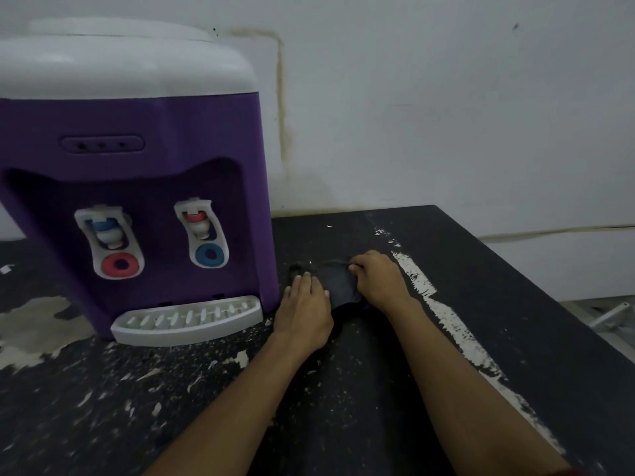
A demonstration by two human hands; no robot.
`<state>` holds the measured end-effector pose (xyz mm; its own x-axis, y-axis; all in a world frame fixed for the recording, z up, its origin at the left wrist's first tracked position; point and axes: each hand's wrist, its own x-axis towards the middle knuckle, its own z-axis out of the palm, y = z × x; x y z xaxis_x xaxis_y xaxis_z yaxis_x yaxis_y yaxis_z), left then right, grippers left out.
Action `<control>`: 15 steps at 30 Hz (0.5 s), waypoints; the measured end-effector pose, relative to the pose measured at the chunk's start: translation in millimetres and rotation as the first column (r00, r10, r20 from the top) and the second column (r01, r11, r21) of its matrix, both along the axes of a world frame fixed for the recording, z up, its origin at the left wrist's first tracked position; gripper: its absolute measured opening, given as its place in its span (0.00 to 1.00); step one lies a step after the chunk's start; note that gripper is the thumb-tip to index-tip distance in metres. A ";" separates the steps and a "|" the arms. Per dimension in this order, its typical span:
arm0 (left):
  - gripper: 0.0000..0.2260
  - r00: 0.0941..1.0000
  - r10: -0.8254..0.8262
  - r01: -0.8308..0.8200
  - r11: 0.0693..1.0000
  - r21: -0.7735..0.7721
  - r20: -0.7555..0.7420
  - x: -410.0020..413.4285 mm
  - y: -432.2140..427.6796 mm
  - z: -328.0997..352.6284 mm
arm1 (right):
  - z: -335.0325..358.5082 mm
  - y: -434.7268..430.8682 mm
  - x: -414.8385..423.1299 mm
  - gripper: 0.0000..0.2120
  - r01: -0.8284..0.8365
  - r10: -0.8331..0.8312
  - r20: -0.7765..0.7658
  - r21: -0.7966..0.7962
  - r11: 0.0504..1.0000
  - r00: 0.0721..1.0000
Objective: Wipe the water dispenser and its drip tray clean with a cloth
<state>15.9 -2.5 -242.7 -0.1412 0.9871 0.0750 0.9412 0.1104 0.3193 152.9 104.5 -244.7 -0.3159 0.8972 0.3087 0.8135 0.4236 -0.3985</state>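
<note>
A purple water dispenser [137,159] with a white top stands at the left of a black table. Its white slotted drip tray [187,322] juts out at the base, below two white taps. A dark cloth [338,283] lies flat on the table just right of the dispenser, hard to tell from the dark surface. My left hand [304,310] rests flat on the cloth's left part, fingers apart. My right hand [379,278] sits on its right part, fingertips curled and pinching the cloth's far edge.
The black table [378,389] is worn, with pale patches of peeled paint and a long white streak on the right. A stained white wall [429,97] stands close behind. The table's right edge drops off beside a metal bracket [608,317].
</note>
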 end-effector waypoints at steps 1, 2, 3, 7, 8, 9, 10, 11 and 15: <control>0.23 1.000 -0.016 0.016 1.000 -0.010 0.011 0.2 -2.2 0.7 | 2.1 -4.0 0.2 0.12 0.015 -0.015 0.034 -0.010 1.000 0.999; 0.23 0.999 -0.028 0.028 1.000 -0.007 0.018 0.3 -5.6 1.8 | 2.0 -7.9 0.2 0.13 0.026 -0.025 0.060 -0.013 1.000 0.998; 0.23 0.999 -0.041 0.041 0.999 0.000 0.026 0.1 -9.3 2.7 | 2.4 -13.8 0.8 0.14 0.043 -0.040 0.076 -0.029 0.999 0.996; 0.19 0.992 -0.097 0.091 0.993 0.074 0.086 -1.4 -31.6 9.7 | 11.3 -40.2 1.7 0.16 0.057 -0.059 -0.055 -0.036 0.998 0.997; 0.19 0.988 -0.114 0.104 0.989 0.104 0.100 -2.0 -38.1 11.1 | 15.3 -46.7 0.7 0.16 0.055 -0.058 -0.108 -0.034 0.998 0.992; 0.19 0.986 -0.131 0.116 0.983 0.143 0.104 -3.0 -46.9 15.3 | 22.6 -56.0 -0.6 0.16 0.055 -0.060 -0.155 -0.037 0.998 0.986; 0.18 0.984 -0.146 0.124 0.974 0.189 0.105 -4.5 -56.0 20.2 | 27.3 -63.3 -2.1 0.16 0.049 -0.054 -0.205 -0.031 0.998 0.977; 0.18 0.982 -0.155 0.129 0.968 0.217 0.109 -6.3 -64.1 26.2 | 33.7 -71.8 -3.1 0.16 0.039 -0.050 -0.266 -0.045 0.998 0.963; 0.17 0.982 -0.165 0.116 0.912 0.393 0.094 -15.9 -97.2 66.8 | 71.9 -102.7 -15.5 0.13 -0.044 0.042 -0.445 0.005 0.999 0.894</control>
